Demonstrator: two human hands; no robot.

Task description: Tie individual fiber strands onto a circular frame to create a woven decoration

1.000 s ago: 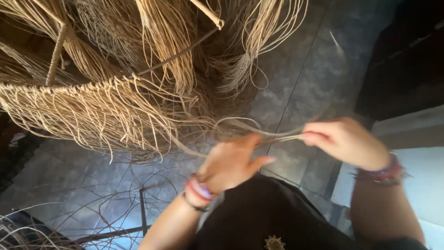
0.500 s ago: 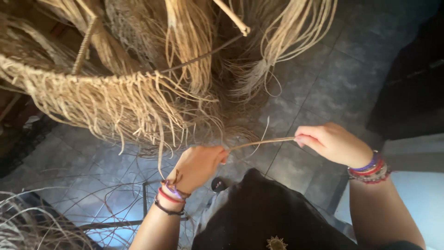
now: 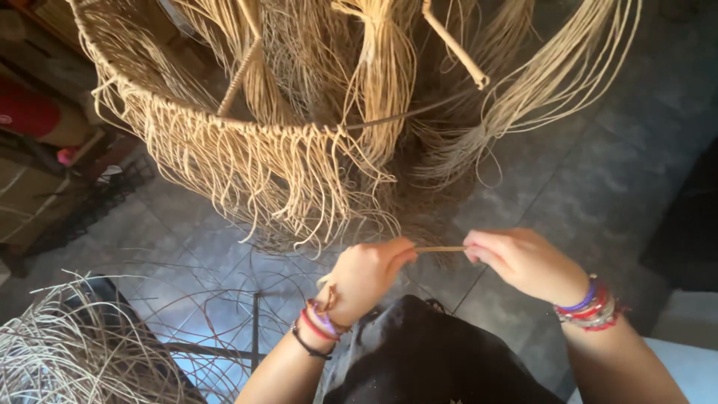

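A thin tan fibre strand (image 3: 440, 249) is stretched straight between both hands. My left hand (image 3: 364, 275) pinches its left end with closed fingers, and my right hand (image 3: 516, 260) pinches the right end. Both wrists carry coloured bracelets. Just above the hands hangs a round wire hoop (image 3: 404, 114) with a fringe of knotted straw-coloured fibres (image 3: 247, 161) tied along its near rim. Longer bundles of the same fibre (image 3: 385, 71) hang inside and behind the hoop.
A bare wire frame (image 3: 254, 329) lies on the grey tiled floor at lower left, beside a pile of pale loose fibres (image 3: 52, 359). Dark fabric (image 3: 434, 359) covers my lap. Cluttered items including a red object (image 3: 26, 112) sit at far left.
The view has tilted so the hoop sits higher in the frame. My hands have come closer together and the strand between them is shorter and taut.
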